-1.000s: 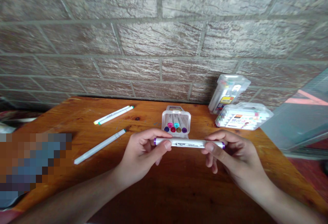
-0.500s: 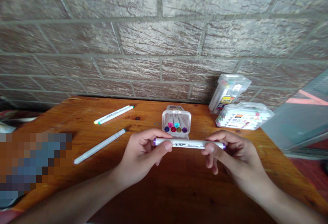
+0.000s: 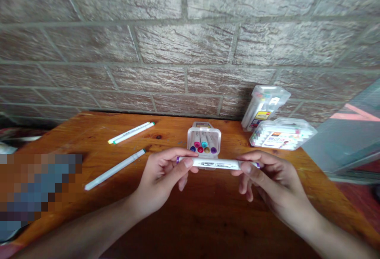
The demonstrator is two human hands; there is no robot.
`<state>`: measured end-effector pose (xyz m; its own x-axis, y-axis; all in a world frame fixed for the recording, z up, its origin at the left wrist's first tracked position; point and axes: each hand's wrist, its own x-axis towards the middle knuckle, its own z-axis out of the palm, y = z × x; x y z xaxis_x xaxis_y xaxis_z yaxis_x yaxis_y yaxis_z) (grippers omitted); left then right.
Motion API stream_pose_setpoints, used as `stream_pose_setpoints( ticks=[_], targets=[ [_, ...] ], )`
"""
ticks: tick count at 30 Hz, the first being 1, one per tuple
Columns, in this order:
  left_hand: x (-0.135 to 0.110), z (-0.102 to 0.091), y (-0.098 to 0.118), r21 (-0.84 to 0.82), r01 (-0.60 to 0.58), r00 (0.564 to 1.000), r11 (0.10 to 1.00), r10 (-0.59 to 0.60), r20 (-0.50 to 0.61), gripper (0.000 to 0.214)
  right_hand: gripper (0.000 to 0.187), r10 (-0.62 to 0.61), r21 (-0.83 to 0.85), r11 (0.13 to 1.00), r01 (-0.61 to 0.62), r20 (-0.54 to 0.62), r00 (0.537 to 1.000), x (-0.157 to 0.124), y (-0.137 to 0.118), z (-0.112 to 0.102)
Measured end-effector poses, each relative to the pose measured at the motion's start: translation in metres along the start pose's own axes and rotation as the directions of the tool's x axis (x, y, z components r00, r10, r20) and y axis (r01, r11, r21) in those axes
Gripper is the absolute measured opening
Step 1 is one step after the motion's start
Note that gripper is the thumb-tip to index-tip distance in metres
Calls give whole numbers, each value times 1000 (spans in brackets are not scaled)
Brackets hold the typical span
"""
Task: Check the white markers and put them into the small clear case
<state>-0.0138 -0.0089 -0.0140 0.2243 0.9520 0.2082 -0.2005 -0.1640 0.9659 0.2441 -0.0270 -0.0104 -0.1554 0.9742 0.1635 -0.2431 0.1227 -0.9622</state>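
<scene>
A white marker (image 3: 218,164) with purple ends lies level between my two hands, its printed label facing me. My left hand (image 3: 163,180) pinches its left end between thumb and fingers. At the other end, my right hand (image 3: 273,184) grips it near the right tip, thumb in front. Just behind the marker stands a small clear plastic case (image 3: 189,136), open toward me, with several markers inside showing blue, pink, red, turquoise, tan and purple ends.
On the wooden table (image 3: 190,223), a loose marker (image 3: 115,169) and a pair of markers (image 3: 132,133) lie to the left. A tall clear marker case (image 3: 263,106) and a wide one (image 3: 283,134) stand back right. Behind rises a brick wall (image 3: 184,45).
The marker has rolled slightly in my fingers, so its printed label is turned a little differently. My left thumb has shifted slightly left and up.
</scene>
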Motion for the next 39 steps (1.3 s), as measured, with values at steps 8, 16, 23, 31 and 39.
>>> stream_pose_setpoints(
  ticks=[8,16,23,31,39],
  targets=[
    [-1,-4,-3,-55,-27,1000,998,28,14,18,11,-2,5,1000,2,-57,998,1,-3,0],
    [0,-4,-3,-85,-42,999,995,43,12,20,13,32,73,997,-29,-48,998,3,-6,-1],
    [0,-4,-2,-95,-37,999,995,37,-3,22,14,55,92,994,-50,-47,997,2,-9,0],
    [1,-5,-2,-125,-17,1000,992,16,-5,25,17,63,134,989,-57,-40,997,4,-10,0],
    [1,-3,0,-222,-7,1000,975,11,17,28,19,61,176,983,-54,-37,997,5,-12,1]
  ],
)
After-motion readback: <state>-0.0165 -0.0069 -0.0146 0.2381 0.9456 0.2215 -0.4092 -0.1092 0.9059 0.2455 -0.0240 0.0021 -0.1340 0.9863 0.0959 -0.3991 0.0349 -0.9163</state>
